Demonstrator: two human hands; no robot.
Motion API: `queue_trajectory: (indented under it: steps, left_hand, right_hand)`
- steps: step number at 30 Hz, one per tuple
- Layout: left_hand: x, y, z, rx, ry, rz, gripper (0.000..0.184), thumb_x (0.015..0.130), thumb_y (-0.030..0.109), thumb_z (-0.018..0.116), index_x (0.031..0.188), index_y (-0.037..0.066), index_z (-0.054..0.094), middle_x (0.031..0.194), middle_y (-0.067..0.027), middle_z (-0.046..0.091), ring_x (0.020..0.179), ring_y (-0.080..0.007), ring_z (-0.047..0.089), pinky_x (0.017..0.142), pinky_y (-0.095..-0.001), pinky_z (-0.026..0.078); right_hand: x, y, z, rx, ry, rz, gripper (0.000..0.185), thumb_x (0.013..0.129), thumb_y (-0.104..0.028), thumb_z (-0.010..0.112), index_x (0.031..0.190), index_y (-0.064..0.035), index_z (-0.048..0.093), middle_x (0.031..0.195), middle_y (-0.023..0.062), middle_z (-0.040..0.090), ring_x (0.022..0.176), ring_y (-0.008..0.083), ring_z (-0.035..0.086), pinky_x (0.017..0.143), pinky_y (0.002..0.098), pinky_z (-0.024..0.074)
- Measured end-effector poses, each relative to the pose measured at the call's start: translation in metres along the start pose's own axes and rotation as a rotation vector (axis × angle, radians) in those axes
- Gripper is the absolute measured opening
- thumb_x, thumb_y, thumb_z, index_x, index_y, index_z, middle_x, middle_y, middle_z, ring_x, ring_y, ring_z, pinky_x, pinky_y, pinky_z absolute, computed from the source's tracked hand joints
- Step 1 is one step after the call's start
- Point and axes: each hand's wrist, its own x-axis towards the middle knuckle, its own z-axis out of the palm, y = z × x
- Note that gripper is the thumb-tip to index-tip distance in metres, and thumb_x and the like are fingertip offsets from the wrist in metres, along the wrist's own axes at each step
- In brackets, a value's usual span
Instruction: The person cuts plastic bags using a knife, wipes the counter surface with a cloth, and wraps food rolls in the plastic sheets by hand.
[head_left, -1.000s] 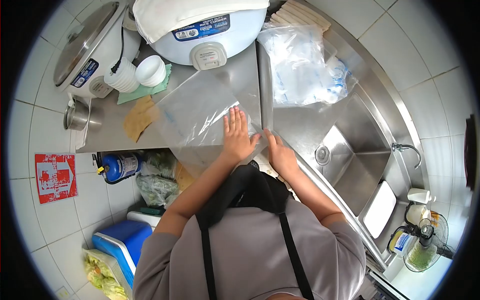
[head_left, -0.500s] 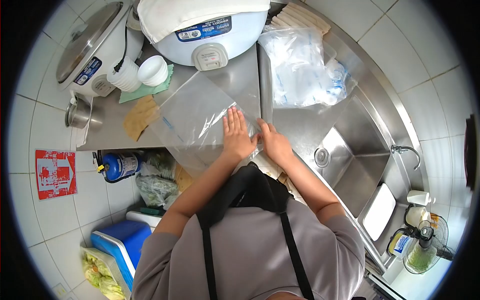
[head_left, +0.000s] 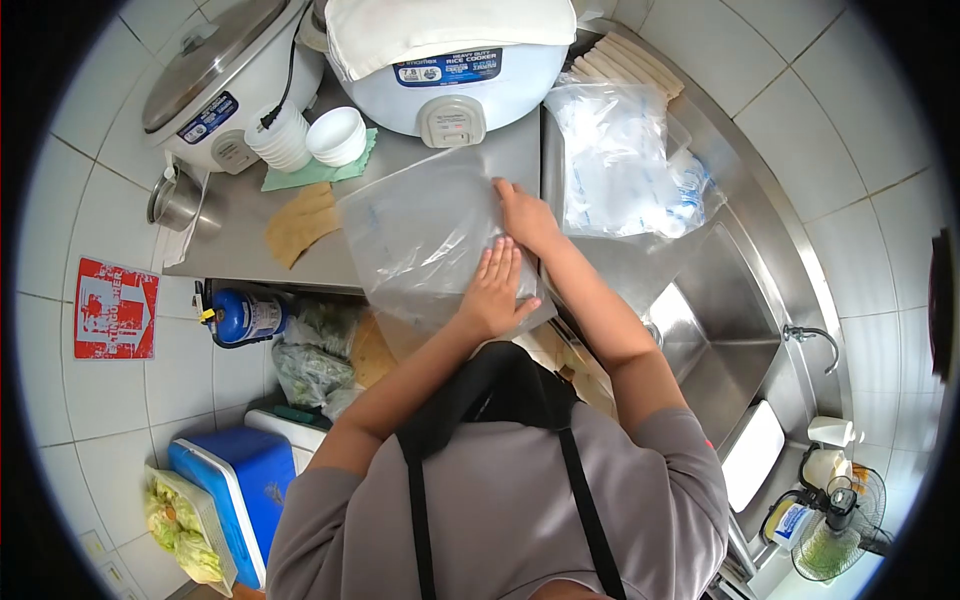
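Note:
A large clear plastic bag point(head_left: 415, 235) lies flat over the steel counter, its near part hanging past the front edge. My left hand point(head_left: 493, 292) rests palm down on its lower right part, fingers stretched out and thumb apart. Farther up, my right hand point(head_left: 528, 218) is at the bag's right edge, fingers curled in and closed on the film; the fingertips are partly hidden. The two hands are close together, the right one beyond the left.
Behind the bag stands a rice cooker point(head_left: 440, 95) with a white cloth on top. White bowls point(head_left: 337, 137) and a brown cloth point(head_left: 303, 222) are to the left. Packs of plastic bags point(head_left: 615, 160) lie right, beside the sink point(head_left: 715, 300). Below hangs a blue extinguisher point(head_left: 245, 316).
My right hand has moved up along the bag's right edge. My left hand has shifted slightly right and down, still flat. The bag has turned and its right side looks straighter. The view has shifted.

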Motion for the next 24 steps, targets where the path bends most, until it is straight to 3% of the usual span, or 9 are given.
queue_trajectory:
  steps: [4,7,13,17,20,23,24]
  left_hand:
    - [-0.018,0.011,-0.005,-0.077,-0.018,0.148,0.080,0.090,0.050,0.044,0.136,-0.013,0.027,0.144,-0.0294,0.024,0.138,-0.0371,0.019,0.113,-0.0469,0.013]
    - [-0.007,0.016,-0.045,-0.399,-0.367,-0.035,0.073,0.092,0.045,0.043,0.137,-0.010,0.028,0.146,-0.0253,0.024,0.138,-0.0356,0.021,0.113,-0.0470,0.014]
    - [0.040,-0.023,-0.010,0.072,0.132,-0.171,0.066,0.093,0.037,0.043,0.138,-0.009,0.027,0.147,-0.0244,0.022,0.139,-0.0342,0.017,0.114,-0.0459,0.011]
    - [0.034,-0.029,0.004,0.089,0.087,-0.164,0.068,0.092,0.037,0.043,0.138,-0.009,0.027,0.148,-0.0246,0.022,0.140,-0.0337,0.015,0.114,-0.0459,0.009]
    - [0.036,-0.027,-0.002,0.098,0.077,-0.139,0.068,0.092,0.038,0.043,0.138,-0.010,0.027,0.147,-0.0247,0.022,0.140,-0.0340,0.016,0.114,-0.0457,0.010]
    - [0.039,-0.028,-0.003,0.013,0.098,-0.112,0.066,0.092,0.035,0.044,0.138,-0.009,0.028,0.146,-0.0245,0.024,0.139,-0.0350,0.019,0.113,-0.0455,0.012]
    - [0.042,-0.033,0.003,-0.076,0.131,-0.101,0.063,0.092,0.032,0.045,0.137,-0.009,0.029,0.145,-0.0245,0.027,0.138,-0.0357,0.021,0.113,-0.0456,0.014]
  right_hand:
    - [0.018,0.013,-0.002,-0.020,0.013,0.099,0.033,0.084,-0.007,0.045,0.117,-0.0060,0.045,0.100,0.0211,0.058,0.084,0.0393,0.063,0.070,0.0474,0.0508]
    - [-0.012,0.016,-0.008,-0.013,0.009,0.162,0.034,0.084,-0.006,0.045,0.118,-0.0074,0.046,0.101,0.0214,0.058,0.087,0.0417,0.061,0.074,0.0487,0.0501]
    - [-0.040,0.006,-0.013,0.013,-0.003,0.245,0.036,0.084,-0.007,0.046,0.120,-0.0079,0.045,0.101,0.0216,0.058,0.088,0.0419,0.061,0.075,0.0493,0.0497]
    - [-0.021,0.031,-0.034,-0.123,-0.008,0.328,0.033,0.086,-0.010,0.046,0.118,-0.0072,0.045,0.101,0.0224,0.058,0.089,0.0417,0.061,0.075,0.0494,0.0494]
    - [-0.013,0.085,-0.039,-0.021,0.251,0.546,0.032,0.087,-0.011,0.047,0.118,-0.0060,0.045,0.100,0.0240,0.060,0.089,0.0406,0.061,0.074,0.0484,0.0492]
    - [-0.011,0.071,-0.035,0.215,0.233,0.528,0.033,0.086,-0.018,0.053,0.115,-0.0030,0.047,0.098,0.0255,0.062,0.090,0.0397,0.061,0.076,0.0472,0.0488]
    - [-0.015,0.058,-0.026,0.337,0.115,0.503,0.040,0.082,-0.026,0.061,0.111,0.0003,0.051,0.095,0.0264,0.063,0.093,0.0395,0.061,0.080,0.0460,0.0484]
